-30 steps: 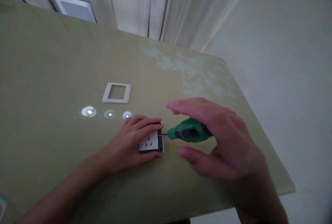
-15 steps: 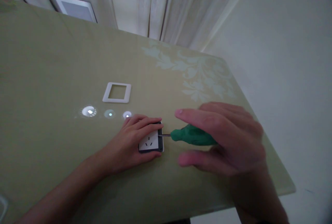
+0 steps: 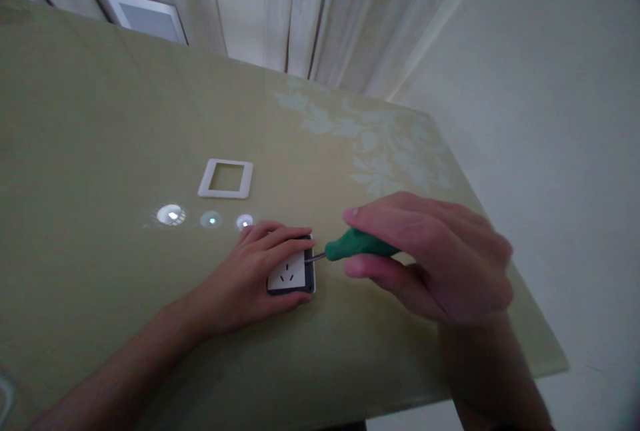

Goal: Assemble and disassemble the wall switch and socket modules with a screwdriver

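A wall socket [image 3: 293, 273], white-faced with a dark grey surround, lies on the table under my left hand [image 3: 253, 271]. My left fingers and thumb grip its top and bottom sides, covering its left part. In my right hand [image 3: 430, 258] is a screwdriver [image 3: 353, 245] with a green handle, its thumb and fingers closed around the rear of the handle. The metal shaft points left, and its tip meets the grey strip at the socket's right side. What the tip rests on is too small to make out.
A white square frame [image 3: 245, 180] lies on the table [image 3: 125, 118] beyond my left hand. Light reflections shine beside it. Curtains [image 3: 340, 18] hang behind the far edge, and a pale wall [image 3: 560, 118] stands to the right.
My right thumb and fingers, spread further apart before, have closed in on the screwdriver handle. The handle has tilted slightly upward. My left hand and the socket have stayed in place.
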`<state>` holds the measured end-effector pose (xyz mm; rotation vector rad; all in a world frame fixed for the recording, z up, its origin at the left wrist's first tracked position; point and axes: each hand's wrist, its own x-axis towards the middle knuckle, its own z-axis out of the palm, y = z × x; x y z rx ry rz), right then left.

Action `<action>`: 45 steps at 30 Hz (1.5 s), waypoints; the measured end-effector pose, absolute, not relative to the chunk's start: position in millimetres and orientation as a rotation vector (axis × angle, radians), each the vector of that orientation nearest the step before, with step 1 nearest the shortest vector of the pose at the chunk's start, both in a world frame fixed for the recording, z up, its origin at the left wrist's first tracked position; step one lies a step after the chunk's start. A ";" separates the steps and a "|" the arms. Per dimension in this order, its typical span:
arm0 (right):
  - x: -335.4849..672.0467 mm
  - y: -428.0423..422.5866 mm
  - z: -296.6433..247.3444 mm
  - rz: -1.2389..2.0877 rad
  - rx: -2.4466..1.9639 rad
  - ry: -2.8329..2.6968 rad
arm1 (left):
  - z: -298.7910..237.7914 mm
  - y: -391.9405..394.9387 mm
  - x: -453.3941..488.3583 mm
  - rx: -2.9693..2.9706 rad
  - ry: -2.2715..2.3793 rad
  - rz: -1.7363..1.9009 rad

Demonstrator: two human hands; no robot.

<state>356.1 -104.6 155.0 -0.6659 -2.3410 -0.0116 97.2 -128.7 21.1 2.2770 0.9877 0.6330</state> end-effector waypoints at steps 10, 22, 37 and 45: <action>358.3 -103.4 159.9 0.348 -0.682 -2.394 | 18.1 -129.0 97.5 2.291 0.991 0.657; 356.4 -106.8 168.3 0.374 -0.567 -2.410 | 17.2 -128.1 96.9 2.260 0.968 0.652; 353.0 -102.9 151.1 0.212 -0.659 -2.092 | 16.0 -127.6 98.8 2.298 0.984 0.664; 355.6 -114.3 168.7 0.488 -0.647 -2.329 | 15.6 -129.5 97.6 2.284 1.007 0.673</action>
